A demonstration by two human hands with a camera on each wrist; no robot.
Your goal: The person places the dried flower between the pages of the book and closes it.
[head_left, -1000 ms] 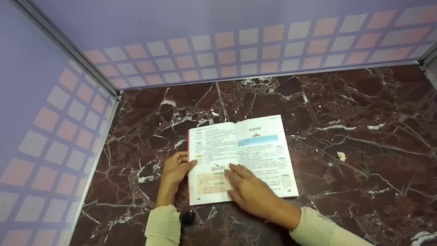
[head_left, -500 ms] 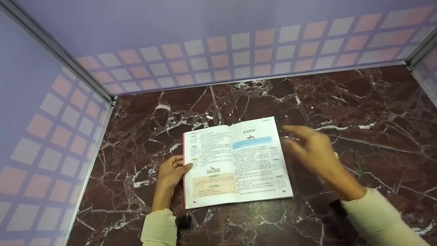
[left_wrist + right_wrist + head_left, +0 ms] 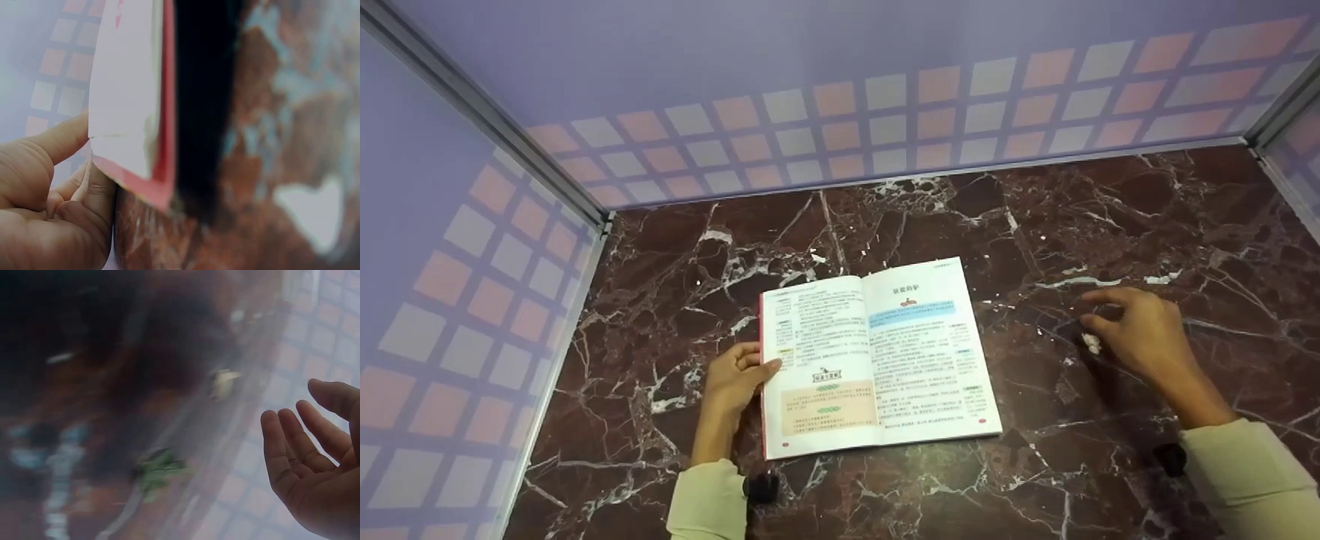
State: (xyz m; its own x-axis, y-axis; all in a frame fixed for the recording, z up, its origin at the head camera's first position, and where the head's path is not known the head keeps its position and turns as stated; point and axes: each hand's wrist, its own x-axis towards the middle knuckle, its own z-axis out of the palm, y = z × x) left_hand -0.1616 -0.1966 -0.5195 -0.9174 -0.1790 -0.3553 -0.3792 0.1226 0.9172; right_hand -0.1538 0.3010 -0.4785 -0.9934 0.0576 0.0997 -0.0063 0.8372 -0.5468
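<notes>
While the left hand (image 3: 735, 377) pinches the left edge of an open printed book (image 3: 877, 358), the right hand (image 3: 1147, 335) hangs empty, fingers loosely extended.
Book lies face up on the marbled tabletop (image 3: 930, 499). Light thumb pressure at the margin should steady the pages without creasing them. Near the right thumb sits a pale scrap (image 3: 1091, 344), with a green sprig (image 3: 160, 469) nearby; should the book slide rightward, these look the first obstruction. White flecks (image 3: 818, 259) beyond the top edge could catch between pages. Purple panel (image 3: 825, 45) bounds the back.
</notes>
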